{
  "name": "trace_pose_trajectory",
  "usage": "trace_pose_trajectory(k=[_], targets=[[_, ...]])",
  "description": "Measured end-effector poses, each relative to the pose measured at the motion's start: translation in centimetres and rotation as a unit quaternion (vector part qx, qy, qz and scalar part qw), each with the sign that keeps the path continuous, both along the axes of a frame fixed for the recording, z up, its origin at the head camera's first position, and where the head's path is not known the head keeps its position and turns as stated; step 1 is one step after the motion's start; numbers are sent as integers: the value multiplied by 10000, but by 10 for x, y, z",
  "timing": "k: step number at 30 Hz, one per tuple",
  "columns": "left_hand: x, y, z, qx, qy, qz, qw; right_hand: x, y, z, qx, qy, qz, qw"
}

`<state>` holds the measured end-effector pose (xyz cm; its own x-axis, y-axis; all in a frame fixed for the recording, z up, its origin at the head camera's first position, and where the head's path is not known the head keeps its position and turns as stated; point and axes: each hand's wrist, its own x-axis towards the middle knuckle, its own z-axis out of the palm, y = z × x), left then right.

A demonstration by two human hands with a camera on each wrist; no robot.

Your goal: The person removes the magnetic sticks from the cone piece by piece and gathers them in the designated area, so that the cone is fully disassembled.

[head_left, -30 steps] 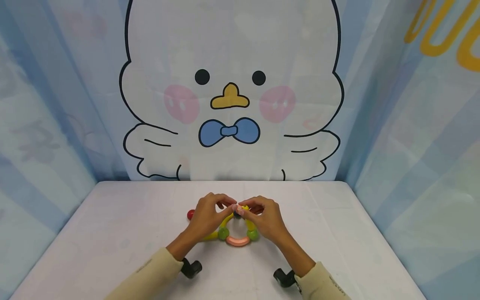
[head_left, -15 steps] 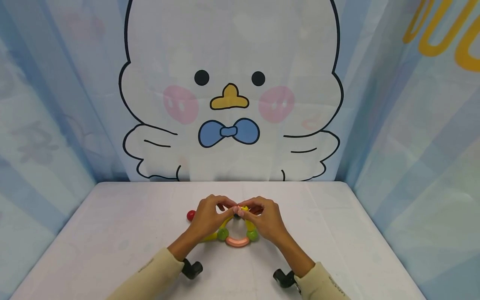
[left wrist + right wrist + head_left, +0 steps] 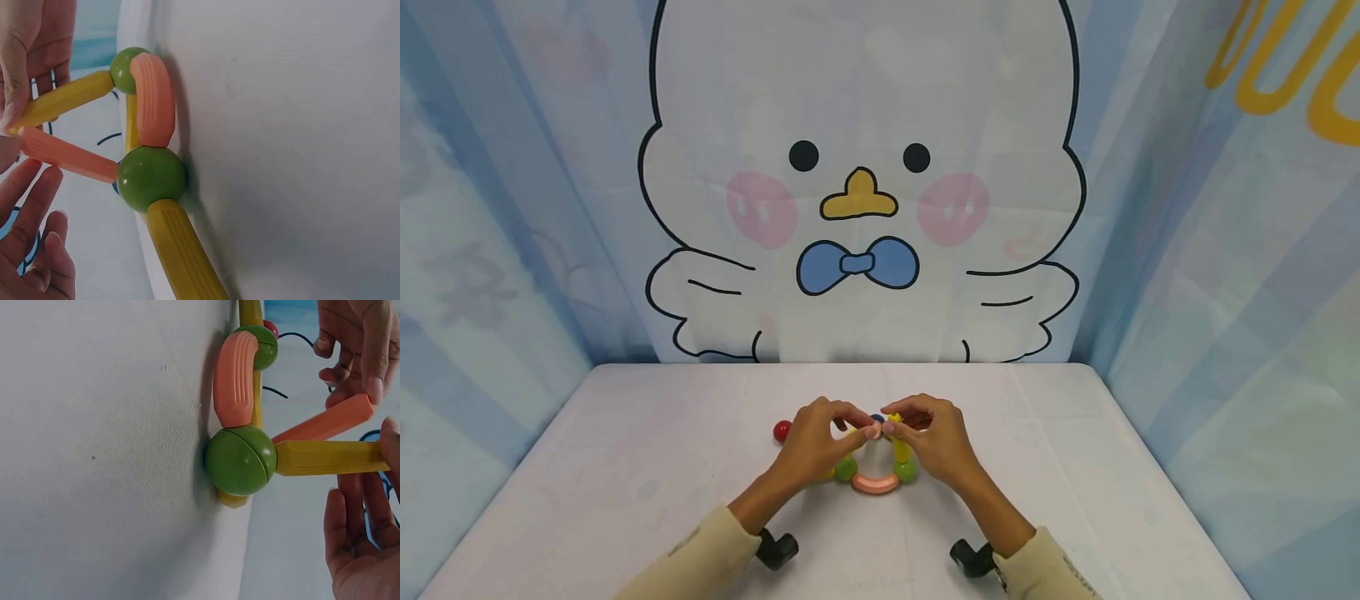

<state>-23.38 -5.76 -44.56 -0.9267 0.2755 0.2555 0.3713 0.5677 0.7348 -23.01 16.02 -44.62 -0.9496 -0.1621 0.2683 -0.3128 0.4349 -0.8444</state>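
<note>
Rod-and-ball frame under two-handed assembly. Your left hand [image 3: 816, 433] is narrowed to a pinch at the free end of a ribbed straight salmon rod [image 3: 69, 155], which leans up from the frame; its lower end is hidden. Your right hand [image 3: 936, 433] pinches the free end of an upright yellow rod [image 3: 331, 457], whose foot meets the right green ball [image 3: 906, 471] below that hand. The two free ends lie near each other between your hands; the right wrist view shows a gap.

Nearer you than both hands, the curved salmon rod [image 3: 876, 484] lies on the bench [image 3: 1075, 483] and bridges the right green ball and the left green ball [image 3: 846, 467]. From the latter, a side yellow rod [image 3: 184, 250] runs out below and past your left hand. A red ball [image 3: 782, 431] sits just left of that hand; a blue ball [image 3: 877, 417] shows beyond the fingertips.

Step in hand, as judged: leaning the two raised rods toward a common peak. The next move probably calls for small, matched tilts of both hands, light enough that neither foot slips off its joint, and then a connector where the tips converge.
</note>
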Motion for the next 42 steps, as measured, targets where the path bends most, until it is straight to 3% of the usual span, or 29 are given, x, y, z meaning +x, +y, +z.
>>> trace_pose_trajectory(k=[10,16,26,42], targets=[[13,0,-10,-409,67,-33,9991,3,5,-1,-136,61,68,9999],[19,2,-19,-769,530,-273,9953,4,7,-1,-137,-62,22,9999],[21,8,-24,-1568,738,-847,9812,6,7,-1,-224,-91,69,9997],[21,10,-23,-1826,770,-821,9767,9,17,3,-189,-183,26,9997]])
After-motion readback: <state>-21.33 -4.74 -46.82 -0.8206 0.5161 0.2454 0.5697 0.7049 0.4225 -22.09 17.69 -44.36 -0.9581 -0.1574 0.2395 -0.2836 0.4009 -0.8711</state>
